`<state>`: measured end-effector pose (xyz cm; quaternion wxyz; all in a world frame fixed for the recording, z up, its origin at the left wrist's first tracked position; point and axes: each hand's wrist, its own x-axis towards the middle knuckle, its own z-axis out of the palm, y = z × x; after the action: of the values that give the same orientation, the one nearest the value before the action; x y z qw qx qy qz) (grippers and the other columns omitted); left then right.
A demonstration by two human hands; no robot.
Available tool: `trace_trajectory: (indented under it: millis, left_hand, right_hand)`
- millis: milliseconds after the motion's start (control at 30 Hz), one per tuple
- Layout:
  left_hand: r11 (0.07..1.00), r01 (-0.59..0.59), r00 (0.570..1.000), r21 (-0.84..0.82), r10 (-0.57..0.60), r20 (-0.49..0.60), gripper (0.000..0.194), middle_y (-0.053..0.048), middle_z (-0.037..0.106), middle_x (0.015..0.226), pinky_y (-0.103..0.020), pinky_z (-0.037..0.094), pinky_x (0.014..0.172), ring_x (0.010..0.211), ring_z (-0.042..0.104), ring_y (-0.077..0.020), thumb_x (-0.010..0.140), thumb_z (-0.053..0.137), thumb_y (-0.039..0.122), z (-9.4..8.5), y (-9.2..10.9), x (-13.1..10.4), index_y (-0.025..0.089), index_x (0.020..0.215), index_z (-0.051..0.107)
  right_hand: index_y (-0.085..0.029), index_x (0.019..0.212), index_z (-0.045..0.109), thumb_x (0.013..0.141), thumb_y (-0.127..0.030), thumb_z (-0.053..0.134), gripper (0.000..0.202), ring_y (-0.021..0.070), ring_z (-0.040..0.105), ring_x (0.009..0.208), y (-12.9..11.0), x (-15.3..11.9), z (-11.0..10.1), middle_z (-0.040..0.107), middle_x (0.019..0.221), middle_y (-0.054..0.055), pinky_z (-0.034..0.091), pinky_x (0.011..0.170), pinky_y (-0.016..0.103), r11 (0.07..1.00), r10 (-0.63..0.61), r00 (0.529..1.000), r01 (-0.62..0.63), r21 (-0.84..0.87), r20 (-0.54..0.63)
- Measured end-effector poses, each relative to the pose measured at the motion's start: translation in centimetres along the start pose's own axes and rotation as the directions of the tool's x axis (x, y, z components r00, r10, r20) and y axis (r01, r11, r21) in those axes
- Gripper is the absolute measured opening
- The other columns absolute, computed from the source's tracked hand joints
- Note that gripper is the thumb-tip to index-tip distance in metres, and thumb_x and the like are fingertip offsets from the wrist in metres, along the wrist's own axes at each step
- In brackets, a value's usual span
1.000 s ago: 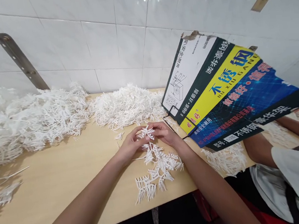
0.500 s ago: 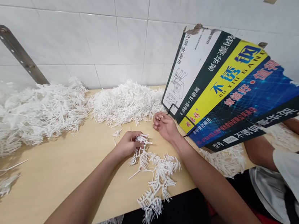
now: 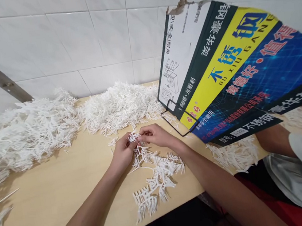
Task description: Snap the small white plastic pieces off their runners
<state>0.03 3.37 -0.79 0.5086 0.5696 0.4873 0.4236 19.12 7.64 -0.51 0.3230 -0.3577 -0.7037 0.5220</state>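
Note:
A white branched plastic sprig (image 3: pixel 158 174) lies on the light wooden table (image 3: pixel 67 196), its lower part near the front edge. Its upper end rises between my two hands. My left hand (image 3: pixel 123 149) is closed around this end from the left. From the right, my right hand (image 3: pixel 152 135) pinches the same tip, thumb and forefinger together. Small white prongs stick out between the fingertips of both hands. Behind them sits a pile of white pieces (image 3: pixel 119 106).
A larger white heap (image 3: pixel 29 131) covers the back left. A printed cardboard panel (image 3: pixel 217 72) stands on the right in a black wire holder (image 3: pixel 182 134). Beyond it are more white pieces (image 3: pixel 235 154) and another person's arm (image 3: pixel 274 140). A tiled wall runs behind.
My right hand has moved left and down from beside the wire holder to the sprig's tip and closed on it. The view has shifted, bringing the cardboard panel closer.

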Motion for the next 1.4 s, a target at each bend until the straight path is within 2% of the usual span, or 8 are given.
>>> trace_trajectory:
  millis: [100, 267, 433, 600, 967, 1167, 1267, 1400]
  left_hand:
    - [0.999, 0.02, 0.986, -0.033, -0.014, 0.166, 0.015, 0.001, 0.056, 0.063, -0.026, 0.038, 0.057, 0.057, 0.052, -0.0132, 0.079, 0.067, 0.026, -0.7, 0.5, 0.1, 0.017, 0.071, 0.058]
    - [0.98, 0.177, 0.889, -0.09, -0.12, 0.442, 0.018, 0.001, 0.056, 0.059, -0.025, 0.029, 0.047, 0.046, 0.046, -0.0103, 0.078, 0.072, 0.028, -2.2, 0.8, 0.2, 0.017, 0.071, 0.059]
    - [0.976, 0.163, 0.971, -0.146, -0.132, 0.201, 0.028, 0.001, 0.058, 0.058, -0.024, 0.035, 0.049, 0.049, 0.05, -0.0113, 0.083, 0.074, 0.039, -1.2, 0.9, 0.1, 0.017, 0.074, 0.06]
    - [0.991, 0.113, 0.993, -0.075, -0.111, 0.032, 0.035, 0.002, 0.056, 0.058, -0.024, 0.033, 0.048, 0.048, 0.048, -0.0103, 0.086, 0.072, 0.048, -0.3, 0.8, 0.0, 0.017, 0.074, 0.061]
    - [0.96, 0.135, 0.99, -0.244, -0.12, 0.077, 0.025, 0.002, 0.055, 0.061, -0.024, 0.034, 0.053, 0.053, 0.047, -0.0104, 0.077, 0.075, 0.033, -0.2, 1.0, 0.0, 0.017, 0.068, 0.057]
    - [0.832, 0.348, 0.923, -0.432, -0.224, 0.313, 0.028, 0.004, 0.041, 0.048, -0.025, 0.025, 0.047, 0.044, 0.035, -0.0087, 0.063, 0.081, 0.03, -1.5, 1.1, 0.3, 0.017, 0.063, 0.057]
    - [0.81, 0.394, 0.906, -0.434, -0.262, 0.333, 0.031, 0.003, 0.042, 0.048, -0.026, 0.028, 0.047, 0.042, 0.037, -0.0091, 0.064, 0.083, 0.034, -2.0, 1.1, 0.3, 0.017, 0.061, 0.056]
    - [0.947, 0.262, 0.962, -0.188, -0.241, 0.125, 0.035, 0.0, 0.053, 0.052, -0.025, 0.032, 0.046, 0.044, 0.046, -0.0111, 0.082, 0.074, 0.042, -0.9, 1.3, -0.2, 0.016, 0.062, 0.06]
  right_hand:
    - [-0.017, 0.069, 0.063, 0.085, -0.042, 0.074, 0.032, 0.011, 0.045, 0.057, 0.3, 0.1, -0.7, 0.053, 0.06, -0.003, 0.031, 0.057, 0.025, 0.994, 0.024, 0.998, -0.03, 0.106, 0.053]
    - [-0.019, 0.069, 0.054, 0.084, -0.045, 0.071, 0.035, 0.0084, 0.031, 0.052, 1.1, 0.5, -1.4, 0.044, 0.061, -0.005, 0.024, 0.054, 0.025, 0.917, 0.025, 0.985, 0.046, 0.396, -0.172]
    - [-0.02, 0.101, 0.07, 0.088, -0.034, 0.07, 0.019, 0.0137, 0.056, 0.073, 0.8, 0.5, 0.1, 0.066, 0.086, 0.001, 0.041, 0.066, 0.026, 0.999, -0.016, 0.979, 0.022, 0.027, -0.204]
    - [-0.019, 0.106, 0.073, 0.099, -0.038, 0.056, 0.027, 0.0147, 0.063, 0.075, 0.3, -0.2, 0.3, 0.07, 0.085, 0.002, 0.043, 0.068, 0.027, 0.999, -0.005, 0.994, 0.01, 0.045, -0.112]
    - [-0.016, 0.08, 0.073, 0.094, -0.033, 0.061, 0.026, 0.0117, 0.052, 0.063, -0.4, -0.4, 0.5, 0.065, 0.069, 0.0, 0.034, 0.059, 0.025, 0.983, 0.053, 0.999, -0.05, -0.176, 0.008]
    - [-0.019, 0.063, 0.051, 0.087, -0.039, 0.064, 0.034, 0.0088, 0.033, 0.051, -0.1, -0.5, -1.1, 0.04, 0.055, -0.006, 0.023, 0.049, 0.025, 0.958, 0.056, 0.964, -0.126, 0.257, 0.262]
    - [-0.019, 0.067, 0.051, 0.087, -0.045, 0.068, 0.037, 0.0084, 0.035, 0.05, 0.2, -0.3, -0.6, 0.04, 0.056, -0.006, 0.025, 0.049, 0.024, 0.912, 0.058, 0.991, -0.1, 0.397, 0.117]
    - [-0.019, 0.112, 0.066, 0.092, -0.047, 0.068, 0.035, 0.0095, 0.047, 0.055, 0.1, 0.0, 1.4, 0.059, 0.077, -0.002, 0.034, 0.049, 0.023, 0.975, 0.11, 0.948, -0.045, 0.217, -0.298]
